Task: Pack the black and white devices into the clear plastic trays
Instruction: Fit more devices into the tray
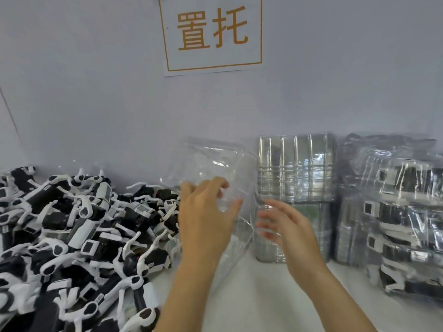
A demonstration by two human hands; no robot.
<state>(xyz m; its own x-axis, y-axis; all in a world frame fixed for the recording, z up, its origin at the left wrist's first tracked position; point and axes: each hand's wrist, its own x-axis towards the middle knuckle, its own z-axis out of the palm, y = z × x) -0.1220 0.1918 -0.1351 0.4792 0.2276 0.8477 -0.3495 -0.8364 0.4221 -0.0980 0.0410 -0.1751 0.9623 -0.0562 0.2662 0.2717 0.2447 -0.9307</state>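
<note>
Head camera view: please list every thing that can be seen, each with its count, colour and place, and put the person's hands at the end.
Loose devices: a large pile, too many to count, black and white, left on the table.
Clear tray in hand: one, transparent, tilted, centre, above the table.
Empty tray stack: one stack, clear, against the wall, right of centre.
Packed trays: one stack, clear with black and white devices inside, far right.
Sign: one, white with orange characters and border, on the wall.
Table: one, white.
Left hand: grips the clear tray.
Right hand: fingers relaxed, beside the tray; contact unclear.
</note>
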